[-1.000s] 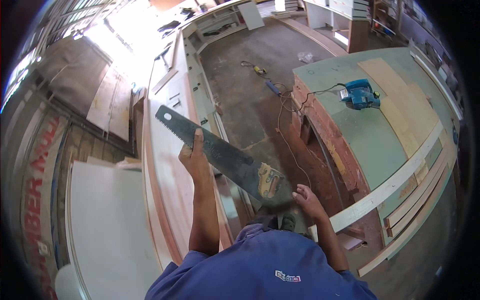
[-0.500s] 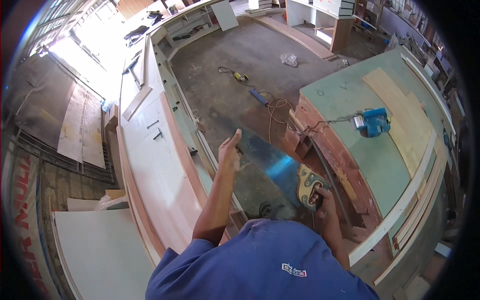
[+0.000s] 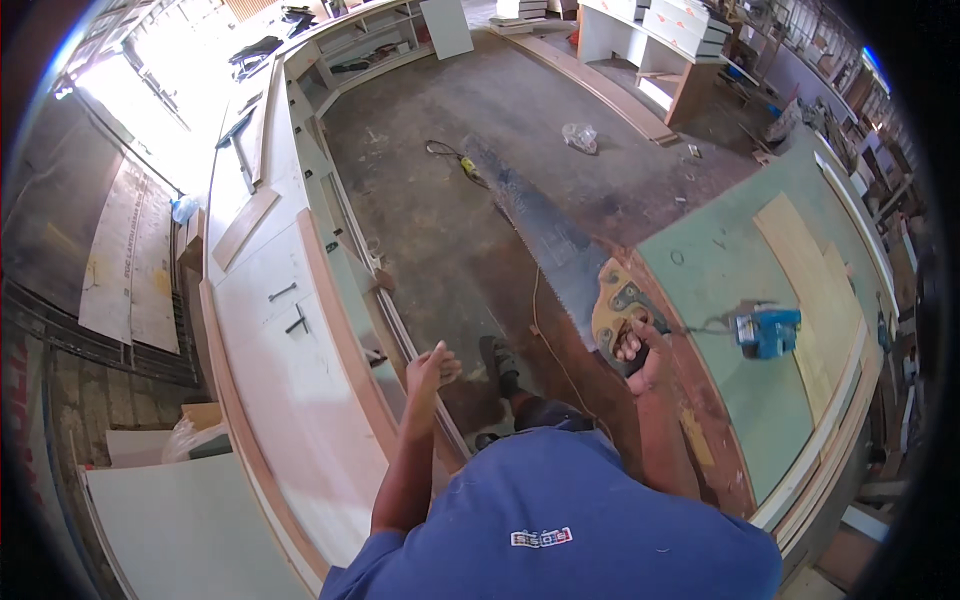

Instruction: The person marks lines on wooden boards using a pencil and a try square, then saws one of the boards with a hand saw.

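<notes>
My right hand point(image 3: 640, 358) grips the wooden handle of a handsaw point(image 3: 540, 240), its long toothed blade pointing forward and up over the floor. My left hand point(image 3: 432, 368) is off the saw, fingers loosely apart and holding nothing, beside the edge of a long white bench point(image 3: 300, 420) with wooden trim point(image 3: 330, 310). Small dark metal tools point(image 3: 298, 322) lie on that bench. A blue power tool point(image 3: 768, 332) sits on the green panel point(image 3: 705, 250) to my right, near pale plywood strips point(image 3: 790, 240).
A yellow tool point(image 3: 470, 168) with a cord and a plastic bag point(image 3: 580, 138) lie on the concrete floor point(image 3: 400, 130). White cabinets point(image 3: 680, 50) and long boards point(image 3: 600, 80) stand or lie at the back. A white sheet point(image 3: 180, 530) is at lower left.
My right hand has taken hold of the saw handle, and my left hand has let go of the blade, moving down. The saw has swung to point forward.
</notes>
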Available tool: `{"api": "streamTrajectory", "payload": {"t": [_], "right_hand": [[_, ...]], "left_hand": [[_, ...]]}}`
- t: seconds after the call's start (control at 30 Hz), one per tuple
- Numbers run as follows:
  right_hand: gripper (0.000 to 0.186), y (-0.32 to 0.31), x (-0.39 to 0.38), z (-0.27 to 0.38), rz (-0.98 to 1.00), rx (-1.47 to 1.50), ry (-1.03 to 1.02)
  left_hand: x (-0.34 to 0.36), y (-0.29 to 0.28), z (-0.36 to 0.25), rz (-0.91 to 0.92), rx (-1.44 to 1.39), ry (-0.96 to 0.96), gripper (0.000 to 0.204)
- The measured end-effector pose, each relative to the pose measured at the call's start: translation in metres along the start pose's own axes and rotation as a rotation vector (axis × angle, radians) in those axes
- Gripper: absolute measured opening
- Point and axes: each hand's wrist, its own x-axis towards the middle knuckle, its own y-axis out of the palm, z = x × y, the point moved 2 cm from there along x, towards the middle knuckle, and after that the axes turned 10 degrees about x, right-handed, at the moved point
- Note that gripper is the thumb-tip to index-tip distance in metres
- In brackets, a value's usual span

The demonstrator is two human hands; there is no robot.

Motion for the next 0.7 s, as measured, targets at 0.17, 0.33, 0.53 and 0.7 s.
{"api": "streamTrajectory", "payload": {"t": [0.17, 0.33, 0.53, 0.7], "right_hand": [[0.014, 0.075, 0.149, 0.0, 0.154, -0.061, 0.053], [0.02, 0.153, 0.306, -0.03, 0.137, -0.054, 0.129], [0.019, 0.23, 0.464, -0.081, 0.162, 0.187, 0.267], [0.016, 0.276, 0.546, -0.118, 0.161, 0.22, 0.294]], "left_hand": [[0.058, -0.048, -0.022, -0.168, -0.008, -0.045, 0.041], [0.115, -0.069, -0.068, -0.269, 0.032, -0.079, 0.037], [0.216, -0.063, -0.134, -0.338, -0.024, -0.143, 0.039], [0.372, -0.039, -0.252, -0.145, -0.014, -0.027, 0.047]]}}
